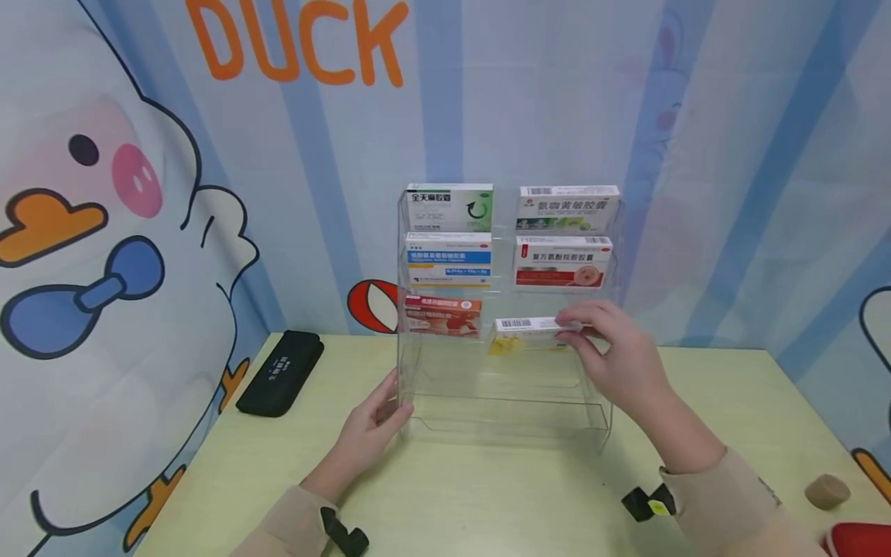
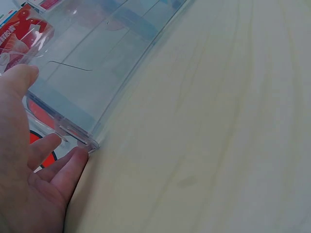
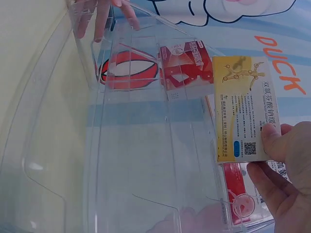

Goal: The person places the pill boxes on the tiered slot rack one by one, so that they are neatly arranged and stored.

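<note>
A clear acrylic display rack (image 1: 501, 414) stands on the table with tiers of medicine boxes. My left hand (image 1: 369, 429) holds the rack's lower left side, the thumb at the front and the other fingers around the edge. By its right end, my right hand (image 1: 619, 356) pinches a white and yellow medicine box (image 3: 243, 109), thumb on one face. That box is at the third tier, right of a red medicine box (image 1: 443, 316). Above are a green and white box (image 1: 448, 209), a blue-striped box (image 1: 448, 259), a red and white box (image 1: 562, 263) and another white box (image 1: 567, 209).
A black case (image 1: 281, 374) lies on the table (image 1: 480, 503) at the left. At the right are a small brown round object (image 1: 827, 491) and a red object (image 1: 859, 539), cut off by the frame. A cartoon-printed cloth (image 1: 550, 93) hangs behind the rack.
</note>
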A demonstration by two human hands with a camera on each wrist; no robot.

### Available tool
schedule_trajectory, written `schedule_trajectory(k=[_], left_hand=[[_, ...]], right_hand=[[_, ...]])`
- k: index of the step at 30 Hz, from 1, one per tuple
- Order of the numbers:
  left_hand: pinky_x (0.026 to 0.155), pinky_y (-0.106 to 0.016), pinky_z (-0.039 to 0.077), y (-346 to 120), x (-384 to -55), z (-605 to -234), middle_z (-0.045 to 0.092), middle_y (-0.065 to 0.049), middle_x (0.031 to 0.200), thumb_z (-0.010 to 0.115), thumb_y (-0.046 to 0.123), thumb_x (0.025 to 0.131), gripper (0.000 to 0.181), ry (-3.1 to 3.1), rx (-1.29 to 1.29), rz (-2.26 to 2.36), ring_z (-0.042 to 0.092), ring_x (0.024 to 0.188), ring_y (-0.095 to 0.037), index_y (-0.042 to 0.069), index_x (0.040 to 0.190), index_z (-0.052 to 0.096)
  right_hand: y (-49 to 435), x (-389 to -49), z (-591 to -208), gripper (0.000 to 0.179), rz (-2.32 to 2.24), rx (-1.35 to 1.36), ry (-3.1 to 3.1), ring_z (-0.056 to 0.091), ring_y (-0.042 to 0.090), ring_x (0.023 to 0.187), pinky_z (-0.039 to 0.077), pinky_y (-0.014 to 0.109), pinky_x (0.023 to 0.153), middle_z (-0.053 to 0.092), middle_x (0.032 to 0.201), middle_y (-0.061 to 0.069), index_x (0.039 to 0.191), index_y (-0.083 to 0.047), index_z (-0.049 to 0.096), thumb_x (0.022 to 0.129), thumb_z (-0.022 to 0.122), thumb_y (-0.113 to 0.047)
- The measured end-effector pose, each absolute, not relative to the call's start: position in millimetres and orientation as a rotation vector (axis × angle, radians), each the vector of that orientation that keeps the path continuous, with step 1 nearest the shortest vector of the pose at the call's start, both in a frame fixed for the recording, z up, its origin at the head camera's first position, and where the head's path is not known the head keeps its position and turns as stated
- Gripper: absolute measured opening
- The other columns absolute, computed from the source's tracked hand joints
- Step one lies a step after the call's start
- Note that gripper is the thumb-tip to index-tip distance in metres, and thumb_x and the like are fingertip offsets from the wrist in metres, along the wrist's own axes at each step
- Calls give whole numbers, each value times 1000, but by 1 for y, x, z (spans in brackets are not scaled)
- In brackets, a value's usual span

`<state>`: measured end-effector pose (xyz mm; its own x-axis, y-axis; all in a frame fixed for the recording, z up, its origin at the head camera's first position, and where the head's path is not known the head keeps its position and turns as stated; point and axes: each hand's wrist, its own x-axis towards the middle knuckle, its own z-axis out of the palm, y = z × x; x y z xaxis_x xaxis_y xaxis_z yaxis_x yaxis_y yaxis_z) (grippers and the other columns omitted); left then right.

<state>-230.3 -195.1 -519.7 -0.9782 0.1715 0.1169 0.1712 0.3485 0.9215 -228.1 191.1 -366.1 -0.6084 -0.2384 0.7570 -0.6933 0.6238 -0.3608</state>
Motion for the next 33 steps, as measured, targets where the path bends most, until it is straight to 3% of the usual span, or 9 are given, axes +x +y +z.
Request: schedule_trajectory(k=[7,11,13,15,24,33], left_hand=[[125,-59,49,-195,-231,-521,53,-10,170,70,41,109,74,2580,319,1762,59,152,-38,37,174,34],[124,-58,50,-194,-231,-522,54,-10,170,70,41,109,74,2582,326,1756,60,151,-37,37,174,34],[124,-57,50,-194,-230,-522,55,-9,169,70,41,109,74,2586,321,1751,60,151,-36,39,174,34],[124,-57,50,-194,-230,-522,55,-8,169,70,41,109,73,2587,313,1750,60,151,-36,41,173,34],[123,-56,51,-195,-230,-524,55,-9,169,70,40,109,74,2598,311,1756,60,151,-37,39,173,34],[124,-57,50,-196,-232,-523,55,-6,169,71,43,108,75,2586,298,1747,60,151,-35,44,172,33]], right_hand=[[197,-245,-352,24,837,693,-2170,76,31,107,48,-3,96,76,116,13,112,-3,80,91,83,8],[201,-249,-352,22,750,639,-2189,77,31,104,65,22,89,76,113,12,111,-5,81,92,84,5],[202,-250,-354,21,710,622,-2196,78,31,101,67,39,85,77,113,12,110,-6,81,92,84,4],[203,-251,-354,20,684,614,-2206,77,32,101,66,48,81,77,113,12,111,-6,81,93,84,3],[207,-250,-358,22,543,621,-2238,79,34,96,66,51,75,79,113,12,114,-8,82,94,83,1],[213,-251,-359,17,408,657,-2214,79,38,98,68,55,80,81,114,16,111,-2,83,94,82,4]])
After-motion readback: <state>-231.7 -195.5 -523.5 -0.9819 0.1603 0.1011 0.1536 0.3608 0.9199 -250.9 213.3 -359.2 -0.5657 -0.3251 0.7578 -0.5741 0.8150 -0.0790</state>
